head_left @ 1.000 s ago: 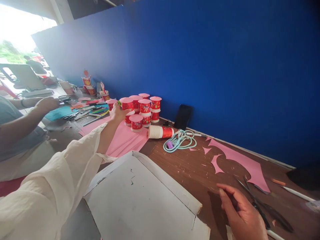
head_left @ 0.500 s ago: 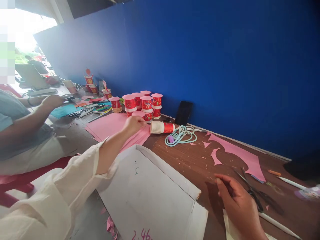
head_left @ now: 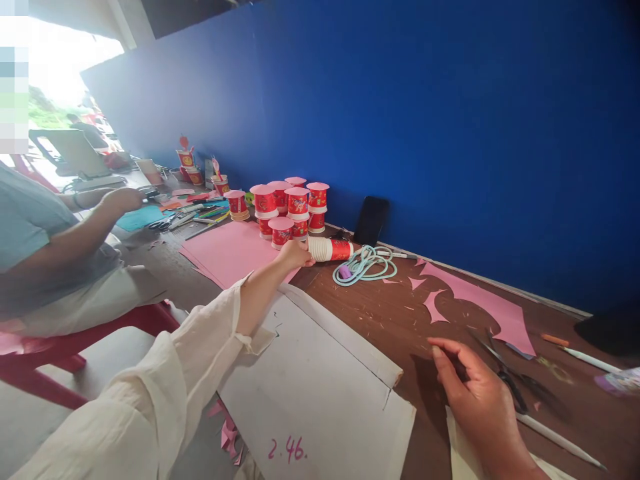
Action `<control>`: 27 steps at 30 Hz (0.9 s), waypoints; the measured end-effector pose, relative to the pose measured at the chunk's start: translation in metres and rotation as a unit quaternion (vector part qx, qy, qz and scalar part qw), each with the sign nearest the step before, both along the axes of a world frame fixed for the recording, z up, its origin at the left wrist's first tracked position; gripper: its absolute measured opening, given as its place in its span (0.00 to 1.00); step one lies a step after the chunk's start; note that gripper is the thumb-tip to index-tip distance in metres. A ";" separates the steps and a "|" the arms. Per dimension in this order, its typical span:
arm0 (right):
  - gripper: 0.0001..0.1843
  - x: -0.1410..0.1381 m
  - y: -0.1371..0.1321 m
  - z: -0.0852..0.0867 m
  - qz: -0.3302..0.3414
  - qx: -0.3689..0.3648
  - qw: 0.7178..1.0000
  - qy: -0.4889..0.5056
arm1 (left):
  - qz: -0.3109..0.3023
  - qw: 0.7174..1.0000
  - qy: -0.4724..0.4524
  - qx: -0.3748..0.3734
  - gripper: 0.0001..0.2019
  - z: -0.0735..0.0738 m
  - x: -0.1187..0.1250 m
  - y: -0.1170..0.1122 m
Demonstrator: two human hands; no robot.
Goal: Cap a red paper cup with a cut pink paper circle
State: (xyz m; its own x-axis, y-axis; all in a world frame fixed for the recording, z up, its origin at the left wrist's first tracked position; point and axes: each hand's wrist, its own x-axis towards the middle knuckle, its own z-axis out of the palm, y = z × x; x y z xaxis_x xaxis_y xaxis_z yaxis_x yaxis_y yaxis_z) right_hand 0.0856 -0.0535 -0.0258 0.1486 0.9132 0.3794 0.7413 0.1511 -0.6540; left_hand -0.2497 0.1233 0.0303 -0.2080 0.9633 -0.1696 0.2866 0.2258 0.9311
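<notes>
My left hand [head_left: 294,254] reaches across to a stack of nested paper cups [head_left: 320,249] lying on its side. Its fingers are pinched at the rim of the end cup. Red cups with round pink paper lids [head_left: 298,202] stand two high just behind, and a lower lidded cup [head_left: 281,232] is close to that hand. On the right, my right hand [head_left: 475,390] hovers over the brown table with thumb and forefinger brought together and nothing visible between them. Beside it lie black-handled scissors [head_left: 510,383] and a white pen [head_left: 560,440].
A white cardboard piece [head_left: 320,373] marked "2.46." fills the near middle. Pink sheets [head_left: 225,250], a light-blue cord [head_left: 370,267], a phone [head_left: 371,220] and pink offcuts [head_left: 493,312] lie about. At left a co-worker [head_left: 60,240] sits. A blue partition [head_left: 425,133] stands behind.
My left hand has moved right and forward to the rim of the stacked cups, uncovering the low lidded cup. My right hand has hardly moved.
</notes>
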 end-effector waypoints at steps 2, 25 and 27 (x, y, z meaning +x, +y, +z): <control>0.19 0.000 0.001 0.000 0.000 -0.001 1.000 0.003 | -0.008 1.000 -0.007 -0.005 0.12 0.001 -0.001 -0.002; 0.20 0.003 0.003 -0.003 0.007 -0.019 1.000 -0.011 | 0.029 0.999 0.019 0.024 0.08 -0.012 -0.001 0.000; 0.20 0.002 0.002 -0.002 0.007 -0.018 1.000 -0.010 | 0.061 0.997 0.012 0.036 0.08 -0.015 -0.002 0.001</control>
State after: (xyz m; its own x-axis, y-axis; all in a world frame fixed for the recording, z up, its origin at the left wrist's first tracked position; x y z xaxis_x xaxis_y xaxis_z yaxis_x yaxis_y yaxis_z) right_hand 0.0875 -0.0511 -0.0275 0.1276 0.9287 0.3482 0.7522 0.1382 -0.6443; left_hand -0.2513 0.1245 0.0154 -0.3278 0.9400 -0.0946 0.2834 0.1933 0.9393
